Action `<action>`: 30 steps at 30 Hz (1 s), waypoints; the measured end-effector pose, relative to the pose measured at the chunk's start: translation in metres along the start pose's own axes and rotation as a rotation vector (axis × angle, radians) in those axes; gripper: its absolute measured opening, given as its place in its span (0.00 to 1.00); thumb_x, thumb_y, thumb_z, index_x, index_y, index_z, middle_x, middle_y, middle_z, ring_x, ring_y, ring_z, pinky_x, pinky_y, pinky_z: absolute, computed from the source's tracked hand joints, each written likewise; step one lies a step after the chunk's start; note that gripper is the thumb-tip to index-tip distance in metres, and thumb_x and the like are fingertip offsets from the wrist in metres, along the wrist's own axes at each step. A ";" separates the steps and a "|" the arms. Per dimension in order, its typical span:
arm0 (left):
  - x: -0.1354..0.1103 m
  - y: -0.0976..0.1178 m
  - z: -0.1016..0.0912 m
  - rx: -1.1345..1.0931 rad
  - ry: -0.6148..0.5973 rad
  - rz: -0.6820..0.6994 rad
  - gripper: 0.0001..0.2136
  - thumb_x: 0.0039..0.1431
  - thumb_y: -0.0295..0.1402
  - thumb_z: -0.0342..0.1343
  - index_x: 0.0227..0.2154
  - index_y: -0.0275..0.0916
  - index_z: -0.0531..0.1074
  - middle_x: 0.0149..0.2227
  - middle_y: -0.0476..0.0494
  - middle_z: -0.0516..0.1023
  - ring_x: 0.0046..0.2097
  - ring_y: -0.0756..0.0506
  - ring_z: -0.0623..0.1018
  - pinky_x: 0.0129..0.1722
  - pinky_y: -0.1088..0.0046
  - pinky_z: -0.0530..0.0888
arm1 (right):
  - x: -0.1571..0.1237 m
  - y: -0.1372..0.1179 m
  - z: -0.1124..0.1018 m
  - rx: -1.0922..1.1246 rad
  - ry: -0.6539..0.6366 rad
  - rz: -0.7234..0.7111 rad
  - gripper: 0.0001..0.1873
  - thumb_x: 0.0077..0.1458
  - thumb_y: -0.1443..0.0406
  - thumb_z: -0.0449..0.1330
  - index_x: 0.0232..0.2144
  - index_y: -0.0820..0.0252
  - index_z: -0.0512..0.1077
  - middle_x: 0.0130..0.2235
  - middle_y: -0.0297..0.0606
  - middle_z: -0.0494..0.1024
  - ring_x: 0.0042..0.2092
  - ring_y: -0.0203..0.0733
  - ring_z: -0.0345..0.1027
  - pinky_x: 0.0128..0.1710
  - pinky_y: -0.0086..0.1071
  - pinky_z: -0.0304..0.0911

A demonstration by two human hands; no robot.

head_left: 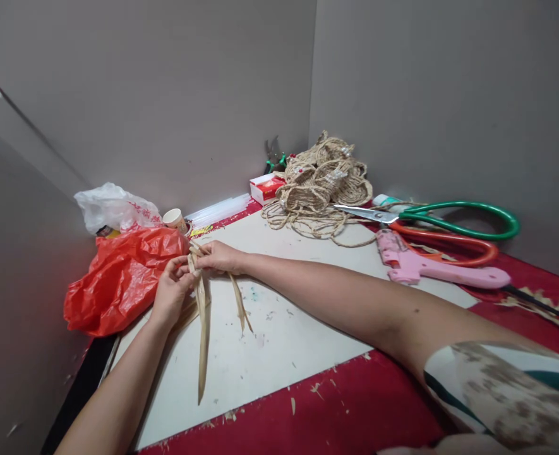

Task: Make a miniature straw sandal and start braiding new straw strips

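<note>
Several flat, straw-coloured strips of dried plant leaf (pixel 203 341) are pinched between my two hands above a white board. My left hand (pixel 175 281) closes its thumb and fingers on the strips from the left. From the right, my right hand (pixel 220 257) grips them near their upper ends, with its fingers almost touching the left ones. One long strip hangs down toward me, and a thinner split strip (pixel 239 303) trails below my right hand. The fingertips partly hide the spot where the strips meet.
Left of my hands lies a red plastic bag (pixel 118 278), with a white bag (pixel 113 205) and paper cup (pixel 175 219) behind. Coiled straw rope (pixel 326 177), pliers (pixel 274 155) and a red-white box (pixel 266 188) stand at the back. Scissors (pixel 459 218) and a pink glue gun (pixel 443 266) lie right.
</note>
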State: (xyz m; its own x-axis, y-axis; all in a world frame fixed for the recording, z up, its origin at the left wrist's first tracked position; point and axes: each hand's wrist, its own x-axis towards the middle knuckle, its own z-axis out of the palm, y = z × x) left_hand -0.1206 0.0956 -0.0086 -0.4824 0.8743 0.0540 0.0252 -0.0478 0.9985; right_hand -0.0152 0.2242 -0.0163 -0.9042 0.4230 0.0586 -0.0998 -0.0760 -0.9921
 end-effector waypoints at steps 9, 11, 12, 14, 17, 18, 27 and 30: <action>0.004 0.003 -0.002 -0.113 0.112 -0.051 0.23 0.36 0.26 0.67 0.40 0.37 0.70 0.29 0.49 0.78 0.29 0.51 0.76 0.33 0.75 0.71 | -0.004 -0.006 0.001 0.015 0.043 0.039 0.07 0.46 0.69 0.62 0.25 0.62 0.64 0.15 0.21 0.58 0.14 0.25 0.46 0.11 0.21 0.41; 0.004 0.004 -0.002 -0.104 0.110 -0.062 0.23 0.36 0.26 0.66 0.40 0.37 0.69 0.30 0.48 0.78 0.28 0.51 0.76 0.31 0.74 0.71 | -0.004 -0.007 0.001 0.008 0.048 0.038 0.08 0.46 0.68 0.62 0.25 0.62 0.64 0.16 0.21 0.59 0.14 0.25 0.46 0.11 0.21 0.41; 0.004 0.004 -0.002 -0.096 0.107 -0.062 0.23 0.37 0.27 0.66 0.41 0.37 0.69 0.30 0.48 0.78 0.28 0.51 0.75 0.30 0.75 0.71 | -0.005 -0.007 0.001 0.003 0.051 0.032 0.08 0.46 0.68 0.62 0.25 0.62 0.64 0.16 0.21 0.58 0.14 0.24 0.45 0.11 0.21 0.41; 0.003 0.004 -0.001 -0.065 0.103 -0.047 0.22 0.39 0.29 0.66 0.41 0.38 0.69 0.31 0.49 0.77 0.28 0.51 0.75 0.28 0.76 0.70 | -0.004 -0.005 0.001 -0.003 0.047 0.018 0.08 0.46 0.67 0.63 0.25 0.62 0.65 0.16 0.21 0.58 0.15 0.24 0.45 0.11 0.21 0.40; 0.002 0.003 0.001 0.028 0.062 0.026 0.23 0.41 0.32 0.68 0.41 0.39 0.68 0.31 0.50 0.76 0.29 0.52 0.74 0.28 0.77 0.68 | -0.003 -0.002 0.000 -0.008 0.019 0.010 0.09 0.44 0.66 0.64 0.26 0.62 0.66 0.16 0.21 0.58 0.15 0.25 0.46 0.12 0.21 0.41; 0.002 0.002 0.001 0.054 0.038 0.049 0.23 0.41 0.32 0.68 0.41 0.39 0.68 0.31 0.50 0.76 0.29 0.52 0.74 0.28 0.77 0.68 | -0.002 -0.001 -0.001 -0.008 0.007 0.010 0.09 0.45 0.65 0.63 0.27 0.62 0.66 0.16 0.21 0.58 0.15 0.25 0.46 0.12 0.21 0.41; 0.003 -0.002 -0.003 -0.029 0.105 -0.017 0.22 0.40 0.27 0.62 0.41 0.41 0.68 0.25 0.54 0.74 0.21 0.53 0.69 0.22 0.79 0.62 | 0.001 0.002 -0.001 -0.035 -0.001 0.019 0.11 0.44 0.64 0.63 0.25 0.61 0.63 0.16 0.21 0.57 0.15 0.25 0.45 0.12 0.21 0.40; 0.004 -0.001 -0.003 -0.128 0.080 -0.075 0.19 0.38 0.26 0.62 0.39 0.39 0.70 0.25 0.52 0.75 0.23 0.52 0.71 0.25 0.78 0.65 | -0.001 0.000 0.000 -0.032 0.000 0.020 0.13 0.44 0.63 0.64 0.24 0.61 0.62 0.16 0.21 0.57 0.16 0.25 0.46 0.13 0.21 0.40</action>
State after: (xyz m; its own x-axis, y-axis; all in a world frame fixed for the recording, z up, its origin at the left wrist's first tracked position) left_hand -0.1257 0.0978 -0.0096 -0.5467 0.8369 -0.0257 -0.1227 -0.0497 0.9912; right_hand -0.0142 0.2242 -0.0168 -0.9059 0.4218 0.0389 -0.0687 -0.0555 -0.9961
